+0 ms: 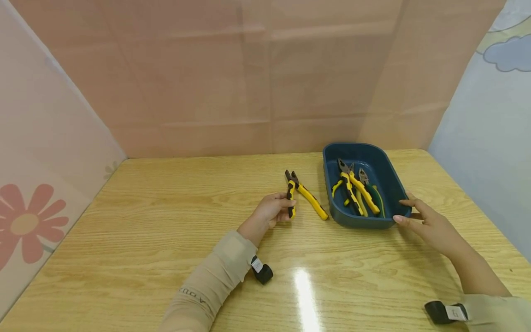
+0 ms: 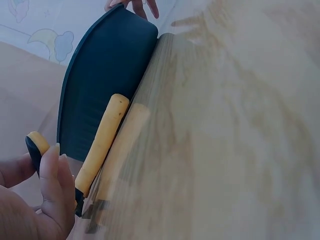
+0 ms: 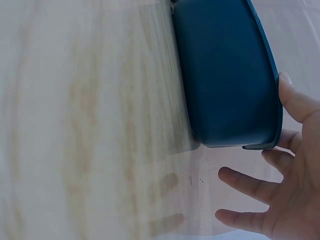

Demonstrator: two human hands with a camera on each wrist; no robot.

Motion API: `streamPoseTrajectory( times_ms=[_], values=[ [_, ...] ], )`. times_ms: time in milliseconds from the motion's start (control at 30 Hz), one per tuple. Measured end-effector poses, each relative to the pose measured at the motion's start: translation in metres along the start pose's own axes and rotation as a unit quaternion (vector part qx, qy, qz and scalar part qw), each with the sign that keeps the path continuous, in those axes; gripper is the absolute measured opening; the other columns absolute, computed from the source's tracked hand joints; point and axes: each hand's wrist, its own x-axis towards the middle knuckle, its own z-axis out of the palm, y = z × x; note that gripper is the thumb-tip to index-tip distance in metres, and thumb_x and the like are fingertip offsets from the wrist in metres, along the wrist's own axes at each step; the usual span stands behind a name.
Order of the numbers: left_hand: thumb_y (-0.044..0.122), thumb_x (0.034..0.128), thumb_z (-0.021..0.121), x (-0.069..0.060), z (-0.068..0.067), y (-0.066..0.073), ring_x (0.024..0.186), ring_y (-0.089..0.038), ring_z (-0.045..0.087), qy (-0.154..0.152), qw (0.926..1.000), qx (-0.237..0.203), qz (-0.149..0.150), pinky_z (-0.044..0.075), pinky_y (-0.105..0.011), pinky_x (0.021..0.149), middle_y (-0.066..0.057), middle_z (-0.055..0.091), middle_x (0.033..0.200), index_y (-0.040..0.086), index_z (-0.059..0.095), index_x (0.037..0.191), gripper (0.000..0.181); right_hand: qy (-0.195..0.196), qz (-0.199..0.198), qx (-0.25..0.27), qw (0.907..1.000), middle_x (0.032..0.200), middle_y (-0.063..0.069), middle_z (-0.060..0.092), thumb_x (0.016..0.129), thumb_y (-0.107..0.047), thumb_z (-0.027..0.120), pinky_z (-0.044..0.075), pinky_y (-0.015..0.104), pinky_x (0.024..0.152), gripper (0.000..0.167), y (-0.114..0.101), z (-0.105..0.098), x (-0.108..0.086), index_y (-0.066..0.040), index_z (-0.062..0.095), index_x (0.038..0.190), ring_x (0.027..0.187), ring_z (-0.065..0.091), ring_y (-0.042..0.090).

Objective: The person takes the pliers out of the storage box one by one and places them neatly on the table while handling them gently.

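My left hand [image 1: 271, 211] pinches one handle of a pair of pliers [image 1: 309, 200] between thumb and fingers. These pliers have yellow-and-black handles spread wide and dark jaws apart, pointing away from me; the other handle [image 2: 102, 142] lies at the table surface beside the tub. A dark blue plastic tub [image 1: 361, 223] stands to their right, holding several pliers [image 1: 356, 189] with yellow-and-black or green-and-yellow handles. At the tub's near right corner, my right hand [image 1: 433, 230] holds the rim with thumb and forefinger; its other fingers [image 3: 245, 185] are spread below.
The wood-grain table [image 1: 166, 207] carries the tub on its right half. Behind it rises a brownish-pink sheet [image 1: 249, 83]. Patterned panels stand at the left [image 1: 54, 138] and right [image 1: 489, 152].
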Motion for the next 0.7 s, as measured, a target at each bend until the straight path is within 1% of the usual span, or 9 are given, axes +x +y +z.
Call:
streamPoseTrajectory(
  times_ms=[100,200,333,467,700],
  values=[
    [0.005,0.0806,0.059,-0.0004,0.0013,0.0009,0.051,-0.01,0.051,0.005,1.0,0.001,-0.008,0.043,-0.014,0.041,-0.016,0.056,0.091,-0.001,0.047,0.121,0.042,0.0,0.003,0.003,1.0,0.141,0.021,0.0,0.09,-0.032,0.044,0.031,0.062,0.069,0.06,-0.0002,0.0,0.0002,0.0,0.019,0.135,0.108,0.03,0.051],
    [0.003,0.0804,0.059,-0.0007,0.0018,0.0007,0.051,-0.01,0.052,0.005,1.0,0.002,-0.007,0.043,-0.015,0.04,-0.016,0.056,0.089,-0.002,0.045,0.123,0.045,0.0,0.004,0.005,1.0,0.14,0.024,0.004,0.09,-0.032,0.044,0.031,0.062,0.069,0.063,0.0002,0.0001,0.0004,-0.001,0.015,0.137,0.108,0.03,0.051],
    [0.003,0.08,0.059,-0.0011,0.0022,0.0005,0.053,-0.011,0.053,0.007,0.9998,0.017,0.003,0.044,-0.016,0.041,-0.013,0.056,0.085,-0.003,0.044,0.123,0.046,0.001,0.004,0.004,1.0,0.139,0.025,0.006,0.09,-0.032,0.044,0.031,0.062,0.069,0.064,0.0013,0.0002,0.0008,-0.002,0.013,0.137,0.108,0.03,0.05],
    [0.005,0.0803,0.059,-0.0018,0.0024,0.0008,0.055,-0.011,0.053,0.012,0.999,0.04,0.013,0.045,-0.017,0.042,-0.013,0.057,0.085,-0.002,0.045,0.122,0.045,0.002,0.002,0.004,1.0,0.14,0.022,0.002,0.09,-0.032,0.044,0.031,0.062,0.069,0.062,0.0019,0.0003,0.001,-0.001,0.016,0.137,0.107,0.03,0.05],
    [0.006,0.0808,0.059,-0.0029,0.0025,0.0014,0.057,-0.012,0.053,0.025,0.997,0.07,0.019,0.046,-0.018,0.044,-0.011,0.057,0.083,-0.003,0.045,0.121,0.043,0.001,0.001,0.003,1.0,0.142,0.017,-0.003,0.09,-0.032,0.044,0.031,0.062,0.069,0.059,0.0013,0.0008,0.0008,0.001,0.021,0.134,0.108,0.03,0.051]
  ],
)
